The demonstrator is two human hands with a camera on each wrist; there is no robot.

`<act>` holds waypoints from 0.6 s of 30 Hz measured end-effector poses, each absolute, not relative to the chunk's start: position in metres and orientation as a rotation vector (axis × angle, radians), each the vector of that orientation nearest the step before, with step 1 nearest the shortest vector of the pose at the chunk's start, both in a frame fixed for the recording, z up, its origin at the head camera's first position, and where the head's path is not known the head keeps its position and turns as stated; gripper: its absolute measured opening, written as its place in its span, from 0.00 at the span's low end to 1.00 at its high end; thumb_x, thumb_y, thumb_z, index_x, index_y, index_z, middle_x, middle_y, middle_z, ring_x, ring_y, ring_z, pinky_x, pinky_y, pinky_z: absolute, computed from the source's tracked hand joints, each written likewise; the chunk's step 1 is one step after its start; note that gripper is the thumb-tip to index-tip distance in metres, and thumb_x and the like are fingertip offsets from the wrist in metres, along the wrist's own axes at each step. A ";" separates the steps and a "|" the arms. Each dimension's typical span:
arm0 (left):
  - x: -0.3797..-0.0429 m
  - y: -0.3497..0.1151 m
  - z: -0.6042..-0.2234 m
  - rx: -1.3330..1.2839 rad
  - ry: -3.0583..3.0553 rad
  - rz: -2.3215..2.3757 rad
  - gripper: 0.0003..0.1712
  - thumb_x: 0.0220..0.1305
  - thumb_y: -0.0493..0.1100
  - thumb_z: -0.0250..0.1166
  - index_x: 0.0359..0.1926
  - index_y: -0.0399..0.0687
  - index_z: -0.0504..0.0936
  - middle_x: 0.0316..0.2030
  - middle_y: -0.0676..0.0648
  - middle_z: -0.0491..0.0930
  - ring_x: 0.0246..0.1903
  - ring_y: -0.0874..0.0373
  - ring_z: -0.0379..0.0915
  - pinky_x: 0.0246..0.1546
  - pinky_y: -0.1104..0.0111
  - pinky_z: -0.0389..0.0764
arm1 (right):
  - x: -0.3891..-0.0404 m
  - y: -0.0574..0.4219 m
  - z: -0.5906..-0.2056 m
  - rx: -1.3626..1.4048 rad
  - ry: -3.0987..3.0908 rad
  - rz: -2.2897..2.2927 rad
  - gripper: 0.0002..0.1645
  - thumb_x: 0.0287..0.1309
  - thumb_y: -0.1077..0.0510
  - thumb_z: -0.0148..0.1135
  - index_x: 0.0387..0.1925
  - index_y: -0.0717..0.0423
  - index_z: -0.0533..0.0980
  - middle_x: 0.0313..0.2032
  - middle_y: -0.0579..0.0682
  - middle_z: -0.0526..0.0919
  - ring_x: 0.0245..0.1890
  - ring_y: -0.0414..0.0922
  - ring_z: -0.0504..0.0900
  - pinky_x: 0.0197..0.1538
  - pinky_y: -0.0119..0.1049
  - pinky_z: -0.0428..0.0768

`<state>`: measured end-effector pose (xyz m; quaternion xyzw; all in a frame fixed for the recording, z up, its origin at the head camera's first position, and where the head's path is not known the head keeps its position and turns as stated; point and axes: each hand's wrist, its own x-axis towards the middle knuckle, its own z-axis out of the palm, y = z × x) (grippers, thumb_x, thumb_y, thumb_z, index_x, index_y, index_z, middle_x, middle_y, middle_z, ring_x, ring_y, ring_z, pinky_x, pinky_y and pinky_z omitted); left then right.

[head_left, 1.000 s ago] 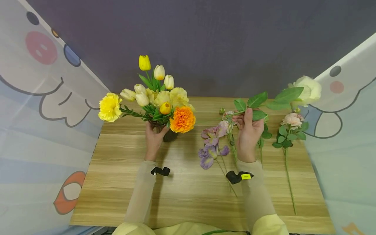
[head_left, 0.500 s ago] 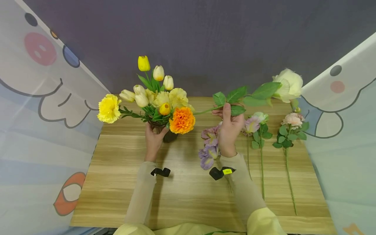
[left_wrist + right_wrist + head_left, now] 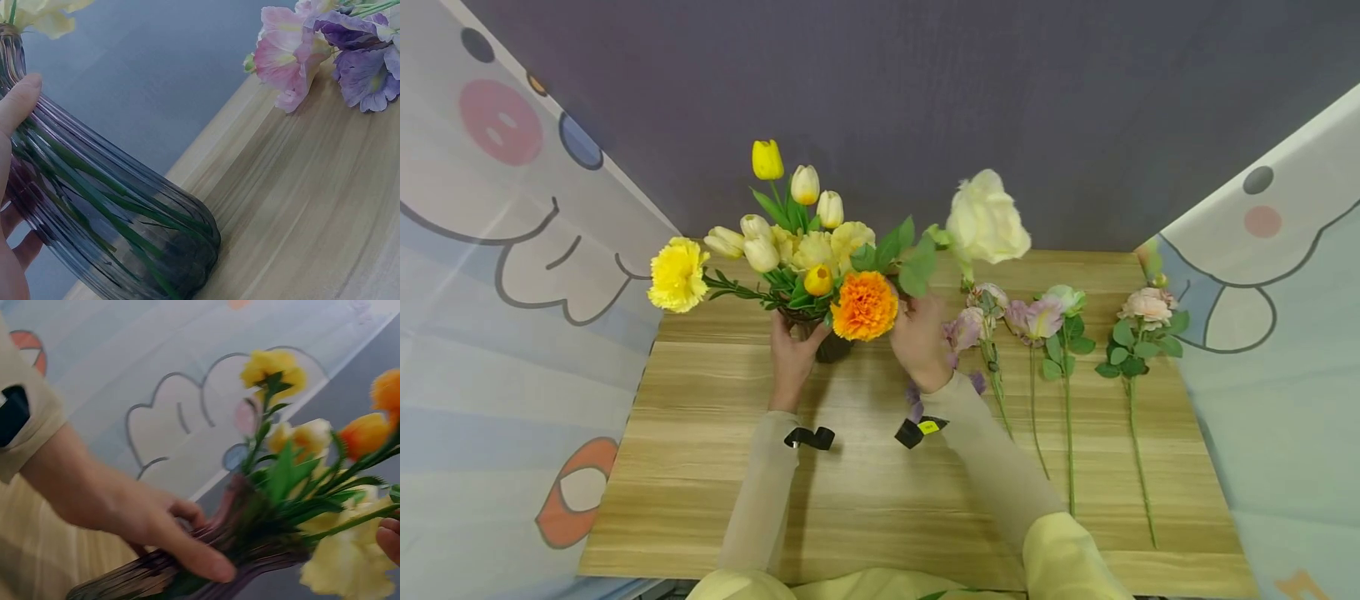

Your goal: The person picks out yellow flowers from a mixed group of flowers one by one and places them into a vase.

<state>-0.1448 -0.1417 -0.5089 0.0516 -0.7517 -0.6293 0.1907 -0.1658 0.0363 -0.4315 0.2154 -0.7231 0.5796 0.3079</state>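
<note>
My left hand (image 3: 793,354) grips the neck of a ribbed, see-through glass vase (image 3: 137,200), with green stems visible inside it. From its mouth spread yellow and white tulips (image 3: 806,185), a yellow carnation (image 3: 678,275), an orange carnation (image 3: 865,306) and pale yellow blooms. Just right of the orange carnation, my right hand (image 3: 921,342) pinches the leafy stem of a large white rose (image 3: 987,218). The rose's head leans to the right. In the right wrist view, a green stem (image 3: 350,526) runs between the right fingertips (image 3: 390,540) and the vase mouth.
On the wooden table (image 3: 865,500), right of my right hand, lie purple and pink flowers (image 3: 1033,319), a pale green-white flower (image 3: 1065,298) and a pink rose (image 3: 1147,308) with long stems. A dark wall (image 3: 925,108) stands behind; printed cloth panels (image 3: 505,350) flank both sides.
My right hand has moved left with the white rose, from above the loose flowers to beside the vase. The rose has swung more upright. My left hand stays on the vase.
</note>
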 end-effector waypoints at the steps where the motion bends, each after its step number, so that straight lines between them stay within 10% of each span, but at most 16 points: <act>1: -0.145 -0.142 -0.509 0.148 -2.118 -1.762 0.39 0.53 0.40 0.70 0.63 0.35 0.62 0.56 0.34 0.70 0.53 0.46 0.67 0.54 0.49 0.68 | -0.167 0.034 -0.435 0.588 -1.941 1.479 0.11 0.62 0.67 0.54 0.44 0.68 0.75 0.26 0.61 0.82 0.21 0.43 0.77 0.26 0.38 0.77; 11: -0.145 -0.144 -0.510 0.179 -2.087 -1.788 0.39 0.52 0.36 0.69 0.63 0.32 0.62 0.56 0.32 0.71 0.52 0.45 0.67 0.54 0.50 0.67 | -0.177 0.021 -0.450 0.640 -2.132 1.247 0.09 0.50 0.72 0.53 0.36 0.64 0.70 0.22 0.55 0.76 0.21 0.45 0.74 0.24 0.40 0.77; 18: -0.145 -0.145 -0.509 0.158 -2.099 -1.773 0.39 0.52 0.38 0.70 0.63 0.34 0.62 0.55 0.34 0.71 0.52 0.48 0.67 0.56 0.52 0.67 | -0.180 0.007 -0.454 0.725 -2.166 1.531 0.03 0.60 0.68 0.52 0.34 0.63 0.73 0.23 0.51 0.75 0.22 0.42 0.71 0.29 0.33 0.74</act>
